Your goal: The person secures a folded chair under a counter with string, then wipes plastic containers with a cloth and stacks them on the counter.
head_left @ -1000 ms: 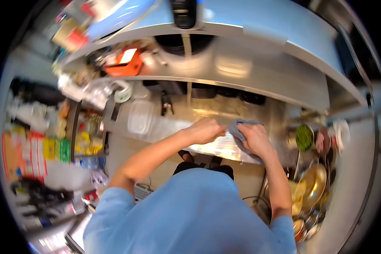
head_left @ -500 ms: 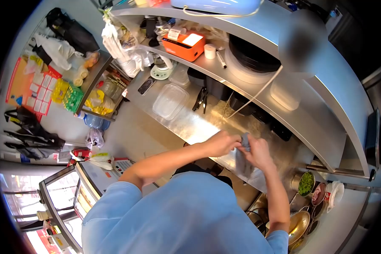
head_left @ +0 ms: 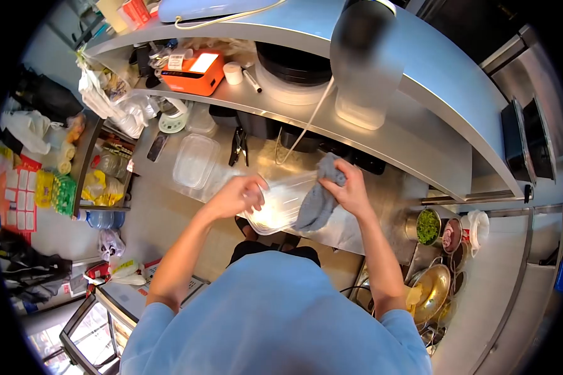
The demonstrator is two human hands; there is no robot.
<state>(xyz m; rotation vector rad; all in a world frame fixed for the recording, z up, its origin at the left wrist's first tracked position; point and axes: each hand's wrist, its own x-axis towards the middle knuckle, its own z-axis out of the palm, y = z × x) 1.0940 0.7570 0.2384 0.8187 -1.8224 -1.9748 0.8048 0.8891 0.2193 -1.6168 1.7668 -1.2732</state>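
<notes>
My right hand grips a crumpled grey cloth, which hangs over the front part of the steel counter. To its left is my left hand, fingers loosely bent and apart, a little blurred, with nothing seen in it. Bright glare covers the counter surface between the two hands. Behind my left hand, a clear plastic container rests on the counter, and black-handled pliers-like tongs lie to its right.
A steel shelf overhangs the counter, carrying an orange device and a tape roll. A phone and small scale lie at left. On the right stand a pot of chopped greens and a metal pan.
My hands have moved apart; my left hand has let go of the cloth, and my right hand holds it, now spread wider. The view has shifted to the right.
</notes>
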